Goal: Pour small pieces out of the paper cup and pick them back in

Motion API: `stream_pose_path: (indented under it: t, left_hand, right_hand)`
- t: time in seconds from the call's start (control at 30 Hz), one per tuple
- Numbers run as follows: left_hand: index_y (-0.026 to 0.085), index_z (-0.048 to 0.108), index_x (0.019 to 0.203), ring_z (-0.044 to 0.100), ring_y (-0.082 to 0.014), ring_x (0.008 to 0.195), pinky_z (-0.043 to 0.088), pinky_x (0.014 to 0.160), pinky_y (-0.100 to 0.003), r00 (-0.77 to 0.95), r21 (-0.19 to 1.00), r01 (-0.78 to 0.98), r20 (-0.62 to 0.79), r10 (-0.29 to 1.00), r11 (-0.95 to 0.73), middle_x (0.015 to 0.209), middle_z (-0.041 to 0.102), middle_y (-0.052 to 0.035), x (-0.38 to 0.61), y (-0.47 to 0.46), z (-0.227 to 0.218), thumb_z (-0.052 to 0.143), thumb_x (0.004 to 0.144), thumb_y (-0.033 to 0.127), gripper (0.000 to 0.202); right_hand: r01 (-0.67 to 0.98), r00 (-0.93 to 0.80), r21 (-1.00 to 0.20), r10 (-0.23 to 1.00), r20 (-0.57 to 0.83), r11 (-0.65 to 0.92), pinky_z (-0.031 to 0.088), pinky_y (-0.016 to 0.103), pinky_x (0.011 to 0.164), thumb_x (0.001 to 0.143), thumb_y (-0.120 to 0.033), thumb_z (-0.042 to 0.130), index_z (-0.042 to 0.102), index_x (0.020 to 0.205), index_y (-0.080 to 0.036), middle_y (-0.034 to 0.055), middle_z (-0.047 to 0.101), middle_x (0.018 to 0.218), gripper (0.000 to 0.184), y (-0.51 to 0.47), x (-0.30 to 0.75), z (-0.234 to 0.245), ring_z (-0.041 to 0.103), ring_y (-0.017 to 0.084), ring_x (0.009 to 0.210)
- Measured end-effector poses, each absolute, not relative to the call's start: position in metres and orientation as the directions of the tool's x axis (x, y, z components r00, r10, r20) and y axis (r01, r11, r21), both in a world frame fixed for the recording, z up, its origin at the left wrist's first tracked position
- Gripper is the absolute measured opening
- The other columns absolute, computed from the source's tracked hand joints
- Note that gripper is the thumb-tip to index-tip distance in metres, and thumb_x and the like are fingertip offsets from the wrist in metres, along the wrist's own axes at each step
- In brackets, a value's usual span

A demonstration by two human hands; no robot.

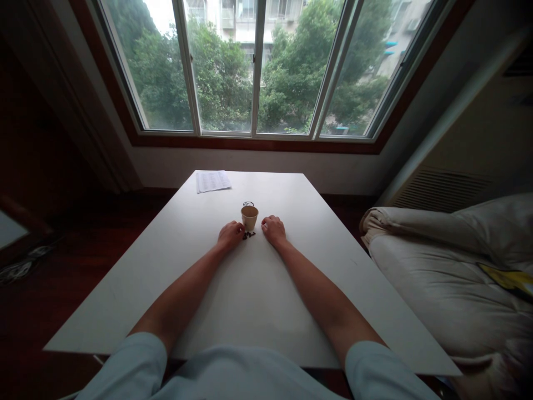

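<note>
A small tan paper cup stands upright on the white table, its open mouth facing up. Just in front of its base lie several small dark bean-like pieces. My left hand rests at the cup's left side, fingers curled and tips pressed together beside the pieces; whether anything is pinched there is too small to see. To the right of the cup, a little apart from it, my right hand lies on the table with its fingers curled in and no object visible in it.
Behind the cup lies a thin dark looped thing, partly hidden. Printed paper sheets lie at the table's far left corner. A padded beige seat stands to the right, and a wide window is beyond the table.
</note>
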State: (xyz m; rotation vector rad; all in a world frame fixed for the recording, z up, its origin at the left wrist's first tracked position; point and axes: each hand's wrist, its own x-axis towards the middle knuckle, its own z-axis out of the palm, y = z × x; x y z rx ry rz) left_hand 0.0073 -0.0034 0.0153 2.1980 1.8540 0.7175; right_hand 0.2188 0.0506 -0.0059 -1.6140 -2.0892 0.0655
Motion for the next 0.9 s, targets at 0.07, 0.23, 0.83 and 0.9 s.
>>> stream_pose_path:
  t: [0.07, 0.23, 0.83, 0.9]
  left_hand:
    - [0.026, 0.072, 0.095, 0.059, -0.0168, 0.088, 0.042, 0.076, -0.027, 0.109, 0.433, 0.877, 0.245, 0.963, -0.209, 0.098, 0.065, -0.0042, 0.007, -0.004, 0.016, 0.055, 0.091, 0.031, 0.018]
    - [0.025, 0.072, 0.095, 0.059, -0.0166, 0.087, 0.042, 0.074, -0.027, 0.113, 0.433, 0.876, 0.242, 0.964, -0.211, 0.098, 0.065, -0.0046, 0.006, -0.005, 0.017, 0.055, 0.091, 0.031, 0.019]
    - [0.025, 0.073, 0.096, 0.059, -0.0167, 0.086, 0.042, 0.074, -0.028, 0.117, 0.431, 0.876, 0.247, 0.962, -0.217, 0.096, 0.065, -0.0045, 0.008, -0.005, 0.019, 0.054, 0.092, 0.031, 0.02]
    - [0.025, 0.073, 0.096, 0.059, -0.0171, 0.086, 0.042, 0.074, -0.028, 0.115, 0.429, 0.878, 0.244, 0.963, -0.214, 0.096, 0.065, -0.0048, 0.007, -0.004, 0.018, 0.054, 0.092, 0.032, 0.021]
  right_hand:
    - [0.893, -0.181, -0.327, 0.911, 0.37, 0.31, 0.04, 0.034, 0.092, 0.089, -0.025, 0.057, 0.07, 0.096, -0.023, 0.0092, 0.064, 0.106, 0.014, 0.05, 0.218, -0.005, 0.052, 0.024, 0.105]
    - [0.857, -0.134, -0.404, 0.896, 0.424, 0.319, 0.041, 0.031, 0.086, 0.09, -0.021, 0.051, 0.067, 0.097, -0.022, 0.0063, 0.067, 0.094, 0.017, 0.049, 0.216, -0.002, 0.057, 0.021, 0.092]
    - [-0.006, 0.033, -0.922, 0.922, 0.386, 0.386, 0.05, 0.029, 0.066, 0.075, -0.036, 0.064, 0.065, 0.095, -0.019, 0.0035, 0.068, 0.086, 0.026, 0.059, 0.198, 0.035, 0.061, 0.017, 0.076]
    - [-0.075, -0.021, -0.925, 0.927, 0.375, 0.372, 0.051, 0.029, 0.067, 0.074, -0.034, 0.064, 0.065, 0.097, -0.02, 0.0037, 0.069, 0.09, 0.027, 0.058, 0.196, 0.04, 0.062, 0.017, 0.079]
